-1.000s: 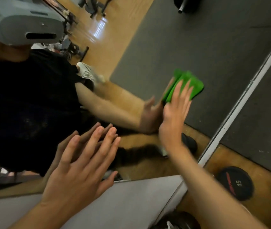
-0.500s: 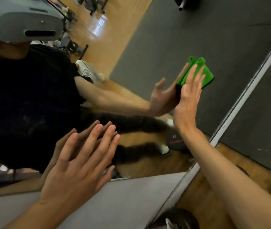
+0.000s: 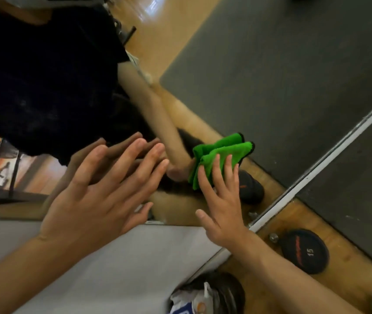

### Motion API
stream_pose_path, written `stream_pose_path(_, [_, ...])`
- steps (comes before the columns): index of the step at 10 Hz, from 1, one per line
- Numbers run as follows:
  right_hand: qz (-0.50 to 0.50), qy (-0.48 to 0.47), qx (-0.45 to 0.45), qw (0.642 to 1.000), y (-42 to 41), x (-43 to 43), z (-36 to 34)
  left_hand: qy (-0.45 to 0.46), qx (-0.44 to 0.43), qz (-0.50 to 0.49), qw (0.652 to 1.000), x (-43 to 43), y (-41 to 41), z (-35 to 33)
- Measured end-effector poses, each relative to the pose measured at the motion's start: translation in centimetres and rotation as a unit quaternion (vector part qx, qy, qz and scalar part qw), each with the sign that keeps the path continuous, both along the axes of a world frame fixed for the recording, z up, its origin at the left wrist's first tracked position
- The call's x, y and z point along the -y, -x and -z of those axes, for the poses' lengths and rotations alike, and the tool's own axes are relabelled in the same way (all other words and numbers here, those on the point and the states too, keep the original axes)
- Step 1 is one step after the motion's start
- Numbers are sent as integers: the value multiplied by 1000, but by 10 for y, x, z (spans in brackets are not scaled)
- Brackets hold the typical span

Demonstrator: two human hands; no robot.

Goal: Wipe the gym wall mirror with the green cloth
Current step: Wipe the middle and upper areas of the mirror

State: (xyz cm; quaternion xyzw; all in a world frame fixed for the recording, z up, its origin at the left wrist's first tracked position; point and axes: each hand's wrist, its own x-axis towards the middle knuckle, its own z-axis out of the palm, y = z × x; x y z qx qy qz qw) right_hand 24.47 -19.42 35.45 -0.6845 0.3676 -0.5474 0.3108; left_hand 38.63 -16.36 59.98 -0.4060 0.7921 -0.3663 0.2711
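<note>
Head view: right hand (image 3: 223, 200) flat, fingers straight, thumb splayed out, not curled round anything. It presses the folded green cloth (image 3: 222, 152) onto the mirror (image 3: 271, 75) just to 3 o'clock of frame centre; fingertips on the cloth, palm at its 6 o'clock. Left hand (image 3: 103, 193) at 8 o'clock also flat, fingers spread, braced on the glass just above the mirror's bottom edge, holding nothing. Change: half a second ago the cloth sat high toward 1 o'clock over the reflected grey mat. It has now come down and in toward the lower corner of the glass, near the pale frame strip (image 3: 316, 173) that runs from 2 to 5 o'clock. The left hand has barely shifted, same spot on the glass. Judgement: a down-stroke of an up-and-down wipe, and this lower right patch is getting its coverage. The big dark stretch of glass at 10 o'clock does not look reached by this stroke, so the task reads as mid-way, not finished. The cloth is only pinned by flat fingers, so it could bunch or slip on the next turn. Grey wall (image 3: 112, 268) lies under the mirror at 6 o'clock. A weight plate marked 15 (image 3: 303, 250) sits on the floor at 4 o'clock.
</note>
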Motion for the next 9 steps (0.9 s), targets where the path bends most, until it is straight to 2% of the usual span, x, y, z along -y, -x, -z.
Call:
stream_pose_path(1, [-32, 71, -57, 995, 16, 14, 6, 5, -5, -20, 1000, 3, 5, 8])
stream_pose_path(2, [-63, 122, -127, 982, 30, 24, 19, 27, -46, 49, 997, 11, 0, 9])
stream_pose_path(3, [-75, 157, -147, 974, 36, 30, 25, -120, -151, 61, 979, 7, 0, 10])
stream_pose_path(4, [-59, 190, -157, 967, 29, 35, 28, 43, 9, 115, 992, 5, -7, 0])
stream_pose_path(6, [-30, 274, -107, 955, 16, 36, 31, 160, 16, 37, 986, -6, 2, 58])
stream_pose_path(8, [59, 395, -152, 904, 17, 78, 36, 260, 15, 65, 963, -10, -16, 89])
stream_pose_path(9, [110, 423, -174, 882, 12, 84, 37, 276, 33, 66, 958, -5, -13, 90])
